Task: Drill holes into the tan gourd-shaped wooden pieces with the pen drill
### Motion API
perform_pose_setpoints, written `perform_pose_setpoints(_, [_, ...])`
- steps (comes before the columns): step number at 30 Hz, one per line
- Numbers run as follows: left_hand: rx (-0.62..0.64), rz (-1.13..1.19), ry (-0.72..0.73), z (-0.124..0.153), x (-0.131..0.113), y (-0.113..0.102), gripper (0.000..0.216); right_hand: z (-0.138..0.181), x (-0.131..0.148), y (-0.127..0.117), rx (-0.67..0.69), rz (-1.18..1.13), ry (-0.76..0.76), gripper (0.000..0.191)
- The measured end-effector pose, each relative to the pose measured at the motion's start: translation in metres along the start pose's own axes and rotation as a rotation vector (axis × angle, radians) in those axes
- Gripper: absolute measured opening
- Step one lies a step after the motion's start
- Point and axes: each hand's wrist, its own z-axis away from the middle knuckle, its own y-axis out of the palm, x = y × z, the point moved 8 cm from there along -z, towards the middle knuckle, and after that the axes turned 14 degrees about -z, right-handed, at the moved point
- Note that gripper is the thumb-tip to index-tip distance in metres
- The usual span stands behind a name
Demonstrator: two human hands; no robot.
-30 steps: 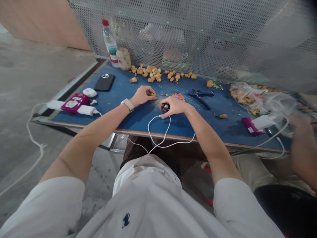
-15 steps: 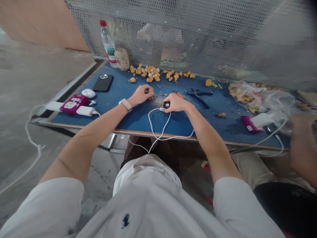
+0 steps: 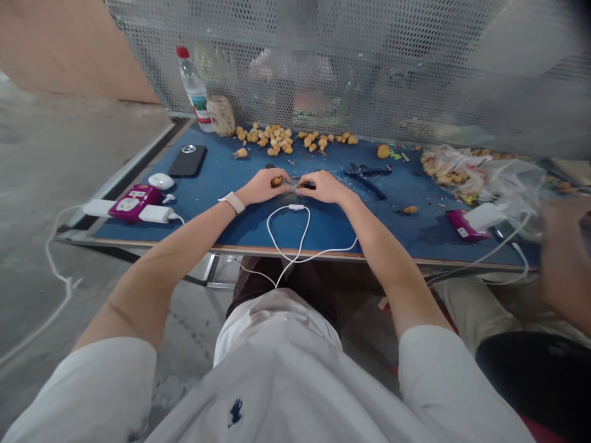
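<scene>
My left hand [image 3: 263, 186], with a pale band at the wrist, is closed on a small tan gourd-like piece [image 3: 276, 181]. My right hand [image 3: 324, 186] is curled close beside it, fingers round a small dark object [image 3: 306, 186] that is mostly hidden. The fingertips of both hands nearly meet over the blue tabletop [image 3: 240, 231]. Just below them lies a white cable with a small plug-like piece [image 3: 297, 207]. Pliers with dark blue handles [image 3: 368, 177] rest open to the right of my right hand, among crumbs.
Many tan pieces [image 3: 272, 138] lie along the back mesh panel [image 3: 314, 74]. At left are a bottle [image 3: 196, 95], a jar [image 3: 221, 115], a phone [image 3: 188, 161] and a purple power strip [image 3: 133, 203]. A plastic bag [image 3: 480, 169] and another person's arm [image 3: 566, 264] are at right.
My right hand has moved left and closer to my left hand. The cable's plug-like piece, earlier at my right fingers, now lies apart on the table. The view has shifted slightly.
</scene>
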Motion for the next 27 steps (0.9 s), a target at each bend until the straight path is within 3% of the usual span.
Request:
perform_pose_setpoints(4, [0.017, -0.044, -0.002, -0.001, -0.001, 0.003, 0.021, -0.003, 0.004, 0.005, 0.004, -0.004, -0.062, 0.038])
perform_pose_setpoints(9, [-0.027, -0.085, 0.001, -0.005, 0.010, -0.007, 0.012, -0.004, -0.002, 0.001, -0.009, 0.039, -0.023, 0.033])
perform_pose_setpoints(13, [-0.152, -0.229, -0.207, -0.006, 0.045, -0.030, 0.010, -0.001, -0.014, -0.014, -0.075, 0.111, 0.034, 0.027])
perform_pose_setpoints(15, [-0.129, -0.353, -0.293, -0.005, 0.057, -0.034, 0.026, -0.001, -0.021, -0.017, -0.092, 0.124, 0.060, 0.025])
perform_pose_setpoints(18, [-0.020, -0.497, -0.261, -0.006, 0.055, -0.025, 0.040, -0.004, -0.025, -0.016, -0.093, 0.123, 0.073, 0.022])
perform_pose_setpoints(21, [0.060, -0.566, -0.149, -0.010, 0.041, -0.007, 0.029, -0.006, -0.024, -0.012, -0.081, 0.118, 0.066, 0.022])
perform_pose_setpoints(27, [0.109, -0.594, -0.105, -0.016, 0.031, 0.010, 0.020, -0.004, -0.008, -0.004, -0.014, 0.021, 0.008, 0.030])
